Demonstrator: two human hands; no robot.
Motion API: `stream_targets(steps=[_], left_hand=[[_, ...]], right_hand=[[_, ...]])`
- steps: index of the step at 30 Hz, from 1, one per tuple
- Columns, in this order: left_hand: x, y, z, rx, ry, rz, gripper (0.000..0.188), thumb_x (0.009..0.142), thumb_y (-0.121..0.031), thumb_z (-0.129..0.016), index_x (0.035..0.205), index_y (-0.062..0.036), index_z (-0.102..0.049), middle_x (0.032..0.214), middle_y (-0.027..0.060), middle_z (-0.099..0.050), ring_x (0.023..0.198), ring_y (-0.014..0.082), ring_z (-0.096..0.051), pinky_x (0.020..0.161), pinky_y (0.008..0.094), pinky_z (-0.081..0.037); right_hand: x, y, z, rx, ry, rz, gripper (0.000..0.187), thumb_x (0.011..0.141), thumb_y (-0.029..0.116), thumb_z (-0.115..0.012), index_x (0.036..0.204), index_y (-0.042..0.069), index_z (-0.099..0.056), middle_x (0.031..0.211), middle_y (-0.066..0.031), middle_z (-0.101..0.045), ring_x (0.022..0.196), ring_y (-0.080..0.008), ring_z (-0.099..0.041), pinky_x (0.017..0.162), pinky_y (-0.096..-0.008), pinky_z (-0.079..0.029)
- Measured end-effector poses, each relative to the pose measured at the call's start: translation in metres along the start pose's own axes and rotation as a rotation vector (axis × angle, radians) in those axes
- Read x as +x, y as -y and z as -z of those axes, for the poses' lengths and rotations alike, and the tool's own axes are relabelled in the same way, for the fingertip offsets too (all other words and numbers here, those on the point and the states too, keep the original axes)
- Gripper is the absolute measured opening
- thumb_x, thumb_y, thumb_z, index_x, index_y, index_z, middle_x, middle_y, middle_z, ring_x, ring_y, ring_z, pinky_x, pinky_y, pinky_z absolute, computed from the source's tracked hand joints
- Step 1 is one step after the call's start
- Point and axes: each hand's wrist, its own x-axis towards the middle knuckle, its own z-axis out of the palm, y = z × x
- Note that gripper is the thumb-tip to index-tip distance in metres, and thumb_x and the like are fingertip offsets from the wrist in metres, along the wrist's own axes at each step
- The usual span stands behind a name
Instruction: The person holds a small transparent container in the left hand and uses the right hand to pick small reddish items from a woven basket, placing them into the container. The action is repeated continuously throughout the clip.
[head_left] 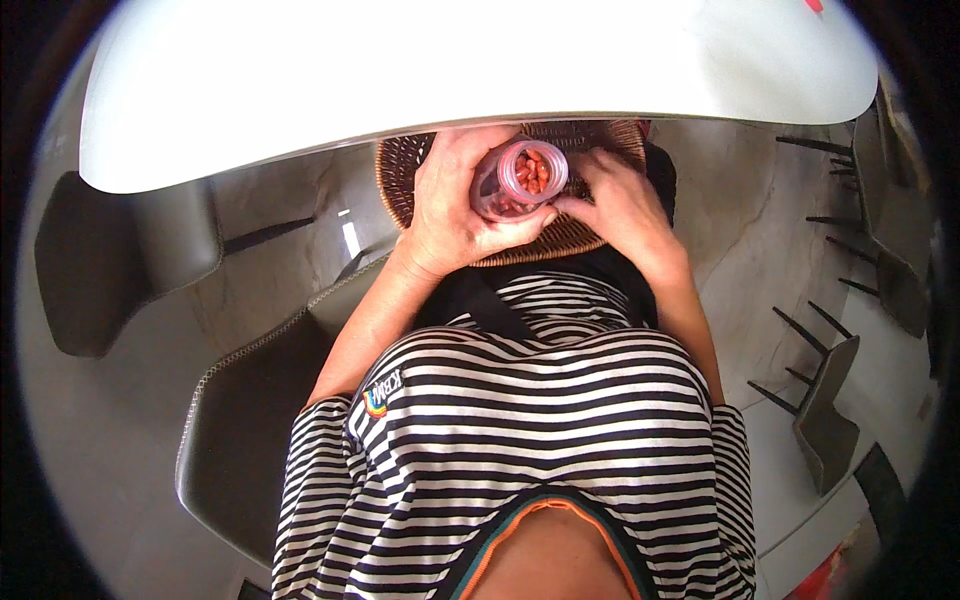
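My left hand (457,205) is wrapped round a clear plastic jar (490,198) with an open mouth and a ridged rim. Reddish peanuts (532,172) show inside the jar, up near its mouth. The jar tilts toward me above a brown wicker basket (575,238), which sits at my lap under the table edge. To the right of the jar, my right hand (622,198) reaches over the basket with its fingers curled down and its thumb pointing at the jar. Its fingertips are in shadow, so what they hold, if anything, is hidden.
The white table (400,75) overhangs the far side of the basket. A grey chair (130,260) stands at the left, with another chair back (245,420) close by my left arm. More chairs (830,410) with thin dark legs are on the right, over a grey marbled floor (735,210).
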Motion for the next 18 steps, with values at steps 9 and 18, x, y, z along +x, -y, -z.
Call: stream_targets(steps=[9, 18], left_hand=[[-0.001, -0.001, 0.001, 0.028, 0.002, -0.041, 0.074, 0.06, -0.03, -0.09, 0.118, -0.0053, -0.052, 0.111, 0.0115, -0.061, 0.1, 0.0269, -0.058, 0.089, 0.0372, -0.046], [0.001, -0.003, 0.001, 0.03, 0.024, -0.04, 0.074, 0.06, -0.029, -0.09, 0.119, -0.0053, -0.052, 0.111, 0.0121, -0.061, 0.1, 0.028, -0.059, 0.088, 0.0375, -0.047]], right_hand=[[-0.001, -0.008, -0.038, 0.096, -0.002, 0.105, 0.013, 0.076, 0.01, -0.065, 0.089, 0.006, -0.068, 0.086, -0.0163, -0.065, 0.08, -0.037, -0.065, 0.07, -0.0462, -0.053], [0.0, -0.006, -0.043, 0.115, 0.008, 0.082, 0.012, 0.079, 0.014, -0.062, 0.085, 0.007, -0.069, 0.08, -0.0179, -0.066, 0.076, -0.0377, -0.065, 0.066, -0.0475, -0.053]])
